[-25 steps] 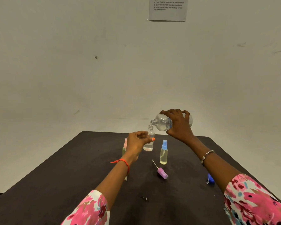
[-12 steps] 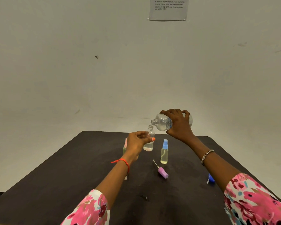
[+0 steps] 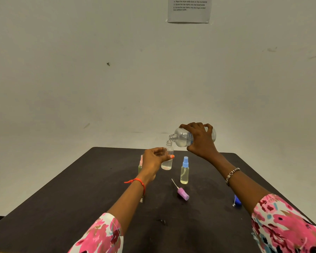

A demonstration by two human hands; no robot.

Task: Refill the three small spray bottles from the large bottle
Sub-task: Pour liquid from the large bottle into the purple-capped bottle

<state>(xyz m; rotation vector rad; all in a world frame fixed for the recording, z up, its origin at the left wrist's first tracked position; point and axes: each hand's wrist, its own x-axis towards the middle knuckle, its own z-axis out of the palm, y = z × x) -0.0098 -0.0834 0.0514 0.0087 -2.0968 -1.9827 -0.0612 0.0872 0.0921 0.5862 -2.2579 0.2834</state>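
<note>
My right hand (image 3: pixel 201 141) grips the large clear bottle (image 3: pixel 182 137), tipped almost flat with its open mouth over the neck of a small uncapped bottle (image 3: pixel 167 160). My left hand (image 3: pixel 154 160) holds that small bottle upright above the dark table (image 3: pixel 80 198); clear liquid fills its lower part. A small bottle with a blue spray cap (image 3: pixel 184 170) stands to the right, holding yellowish liquid. Another small bottle with a pink cap (image 3: pixel 140 164) stands behind my left hand, mostly hidden. A purple spray cap with its tube (image 3: pixel 181 192) lies loose on the table.
A blue cap (image 3: pixel 237 201) lies at the right, partly behind my right forearm. A small dark speck (image 3: pixel 161 221) sits near the table's front. A printed sheet (image 3: pixel 189 9) hangs on the pale wall behind the table.
Hands and bottles have hardly moved; the large bottle stays tipped over the small one.
</note>
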